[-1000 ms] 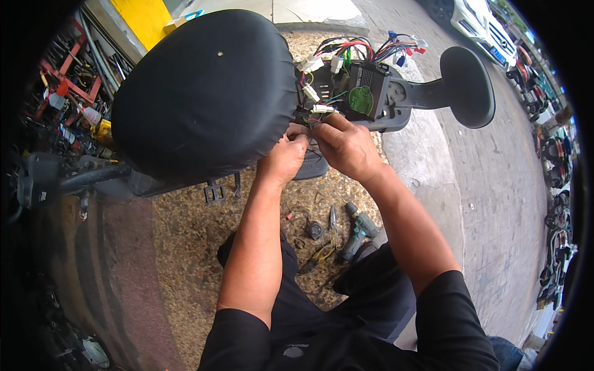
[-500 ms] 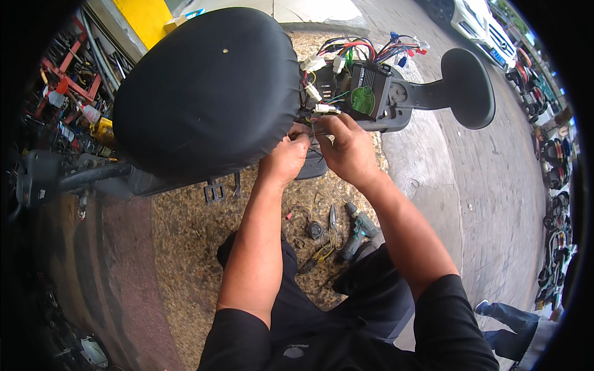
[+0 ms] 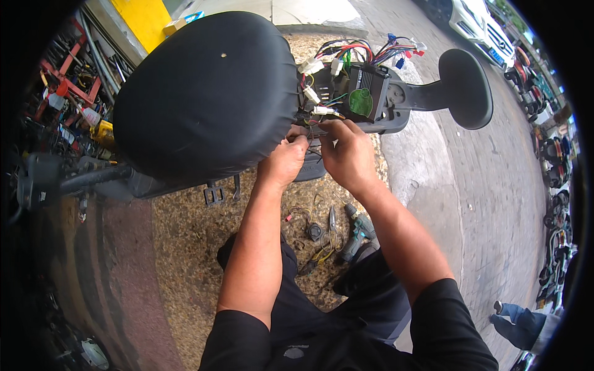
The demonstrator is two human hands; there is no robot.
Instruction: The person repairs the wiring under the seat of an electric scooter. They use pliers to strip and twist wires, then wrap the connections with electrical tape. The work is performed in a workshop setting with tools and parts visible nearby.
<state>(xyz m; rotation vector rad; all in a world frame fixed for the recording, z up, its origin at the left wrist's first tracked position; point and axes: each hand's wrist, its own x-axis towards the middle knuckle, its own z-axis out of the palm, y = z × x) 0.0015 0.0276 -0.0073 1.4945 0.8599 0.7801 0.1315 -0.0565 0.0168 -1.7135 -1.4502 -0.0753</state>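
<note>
My left hand (image 3: 283, 161) has its fingers pinched on thin wires (image 3: 314, 137) at the edge of a black padded seat (image 3: 201, 99); its fingertips are partly hidden. Facing it, my right hand (image 3: 349, 157) grips the same wires with thumb and forefinger. Just beyond both, white plug connectors (image 3: 324, 110) and bundles of coloured wire sit in an open black housing (image 3: 398, 111) with a finned controller box (image 3: 365, 83) bearing a green label. A padded backrest (image 3: 465, 89) sticks out to the right of it.
A drill (image 3: 357, 238), scissors (image 3: 332, 230) and a small black part (image 3: 314, 232) lie on the speckled ground between my arms. Cluttered tools (image 3: 71, 86) crowd the left. A white car (image 3: 479, 34) and parked scooters (image 3: 554, 154) line the right. Another person's legs (image 3: 520, 324) show at lower right.
My right hand has shifted slightly downward, fingers still at the wires; my left hand stays about in place. The other person has appeared at lower right and moved further right.
</note>
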